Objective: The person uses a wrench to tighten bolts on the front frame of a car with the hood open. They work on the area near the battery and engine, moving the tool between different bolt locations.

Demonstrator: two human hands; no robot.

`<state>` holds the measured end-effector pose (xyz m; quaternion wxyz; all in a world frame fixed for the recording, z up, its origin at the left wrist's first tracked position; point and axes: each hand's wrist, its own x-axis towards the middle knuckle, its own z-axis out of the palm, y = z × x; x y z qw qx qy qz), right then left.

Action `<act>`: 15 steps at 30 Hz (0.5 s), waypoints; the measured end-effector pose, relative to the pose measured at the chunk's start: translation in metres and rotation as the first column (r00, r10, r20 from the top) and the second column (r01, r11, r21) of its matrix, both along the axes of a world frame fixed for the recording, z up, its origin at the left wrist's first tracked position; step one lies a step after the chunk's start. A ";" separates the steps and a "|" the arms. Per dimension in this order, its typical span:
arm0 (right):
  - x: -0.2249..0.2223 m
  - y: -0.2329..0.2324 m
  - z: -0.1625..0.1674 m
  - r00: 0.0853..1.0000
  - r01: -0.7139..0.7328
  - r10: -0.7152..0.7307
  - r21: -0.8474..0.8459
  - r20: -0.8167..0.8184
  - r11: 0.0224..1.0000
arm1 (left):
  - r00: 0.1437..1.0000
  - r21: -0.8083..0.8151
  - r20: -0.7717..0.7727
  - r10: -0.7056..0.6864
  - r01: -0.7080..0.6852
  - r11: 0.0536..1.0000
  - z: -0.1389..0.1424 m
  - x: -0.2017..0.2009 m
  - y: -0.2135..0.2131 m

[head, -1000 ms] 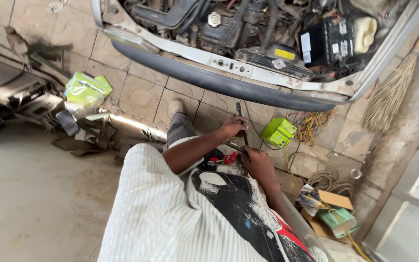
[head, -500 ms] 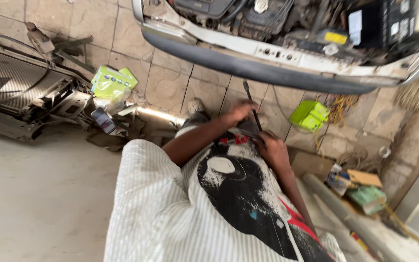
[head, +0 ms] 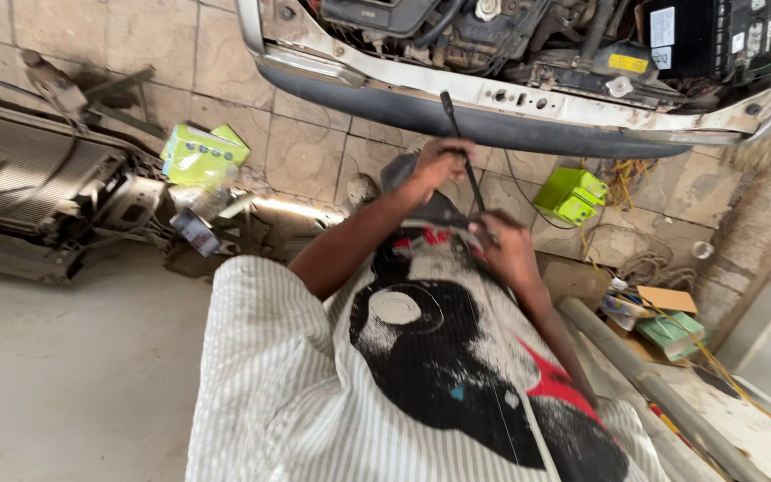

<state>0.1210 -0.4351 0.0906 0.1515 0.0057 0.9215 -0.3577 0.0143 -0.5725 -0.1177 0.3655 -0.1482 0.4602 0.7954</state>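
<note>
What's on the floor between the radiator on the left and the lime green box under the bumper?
In the head view, between the radiator and the lime green box lie a green carton, a bright metal strip and the person's shoe.

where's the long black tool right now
In the head view, centre: the black tool is held in both hands, tip up toward the car bumper.

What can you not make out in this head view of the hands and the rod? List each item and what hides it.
1. Lower end of the rod: head view, covered by the right hand.
2. Left hand fingers: curled round the rod, their tips out of sight.
3. Car front: cut off by the top and right edges.
4. Contents of the green box: too small to tell.
</note>
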 end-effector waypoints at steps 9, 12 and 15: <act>-0.069 0.046 -0.013 0.999 0.020 -0.023 0.116 0.025 0.993 | 0.997 -0.065 0.078 0.018 -0.013 0.998 0.007 -0.079 0.057; -0.090 0.048 -0.022 0.997 0.039 -0.047 0.128 0.054 0.991 | 0.998 -0.100 0.059 -0.018 0.024 0.995 0.012 -0.099 0.062; -0.096 0.041 -0.024 0.966 0.097 -0.125 0.130 0.227 0.987 | 0.994 -0.122 0.110 -0.018 0.031 0.992 0.009 -0.105 0.064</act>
